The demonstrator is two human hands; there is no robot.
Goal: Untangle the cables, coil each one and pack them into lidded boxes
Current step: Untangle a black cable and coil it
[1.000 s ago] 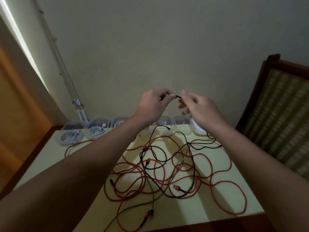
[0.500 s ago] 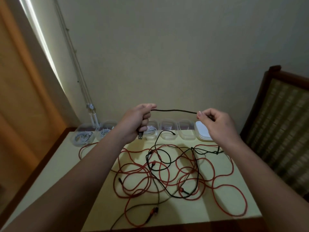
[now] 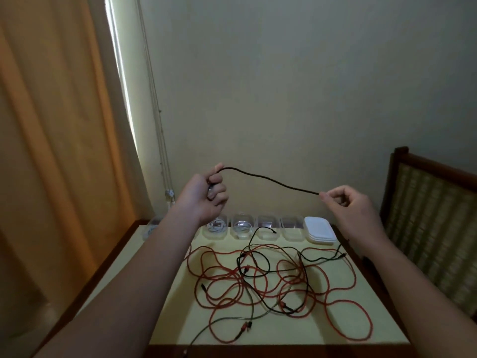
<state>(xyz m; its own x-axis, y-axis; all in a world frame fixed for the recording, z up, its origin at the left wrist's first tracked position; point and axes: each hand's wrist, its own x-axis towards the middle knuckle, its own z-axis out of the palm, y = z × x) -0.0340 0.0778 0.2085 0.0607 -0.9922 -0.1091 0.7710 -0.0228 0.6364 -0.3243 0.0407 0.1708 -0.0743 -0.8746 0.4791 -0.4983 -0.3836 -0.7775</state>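
One black cable (image 3: 268, 180) up in the air above the table (image 3: 348, 321), strung between both hands. Left end buried in the left hand (image 3: 206, 195), fingers curled round it in a fist. Right end pinched between thumb and forefinger of the right hand (image 3: 346, 202), with any remainder perhaps trailing behind the palm, hard to tell. Long axis left to right, dipping towards the right. Below, a tangle of red cables (image 3: 271, 288) and dark cables (image 3: 304, 275) on the tabletop. Behind, a row of clear boxes (image 3: 242, 226), the leftmost blocked by the left forearm, beside stacked white lids (image 3: 320, 229).
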